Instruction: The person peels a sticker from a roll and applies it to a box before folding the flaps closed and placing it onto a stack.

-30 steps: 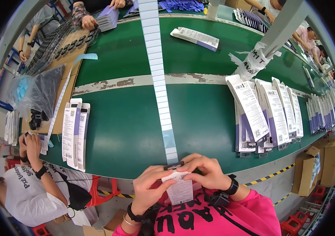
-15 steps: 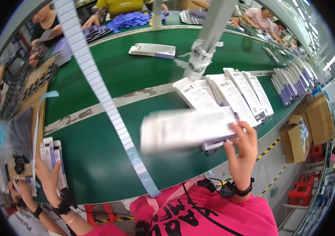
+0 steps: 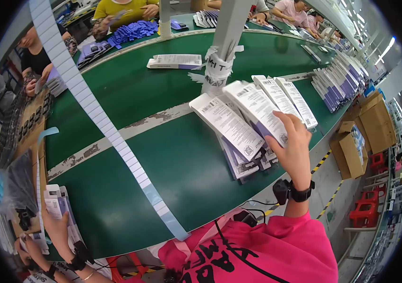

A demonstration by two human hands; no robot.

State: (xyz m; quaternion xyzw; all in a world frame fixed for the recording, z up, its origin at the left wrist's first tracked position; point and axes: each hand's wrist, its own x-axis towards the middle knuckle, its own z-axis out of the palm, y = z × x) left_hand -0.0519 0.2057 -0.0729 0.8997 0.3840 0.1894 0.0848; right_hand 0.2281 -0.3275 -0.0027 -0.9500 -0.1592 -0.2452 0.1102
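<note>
My right hand point(image 3: 296, 146) grips the lower end of a white and purple carton point(image 3: 256, 109) between thumb and fingers. That carton tilts over a fanned pile of similar cartons, with another white carton point(image 3: 229, 126) lying just left of it. Dark parts show at the pile's lower ends. At the far left my left hand point(image 3: 57, 230) reaches over a small stack of white cartons point(image 3: 52, 192). Its thumb shows against the cartons, while its other fingers are mostly hidden, so their grip cannot be made out.
A grey post point(image 3: 219, 66) wrapped in white tape stands behind the pile. A pale strip point(image 3: 116, 132) slants down through the foreground. Another carton point(image 3: 175, 61) lies farther back on the green table point(image 3: 158, 155). Co-worker's hands point(image 3: 30, 246) are beside my left hand. Cardboard boxes point(image 3: 349, 151) stand right.
Half a second ago my right hand held a blurred carton crosswise above the table. Now it grips a carton tilted over the pile; whether it is the same one is unclear. The view has shifted slightly.
</note>
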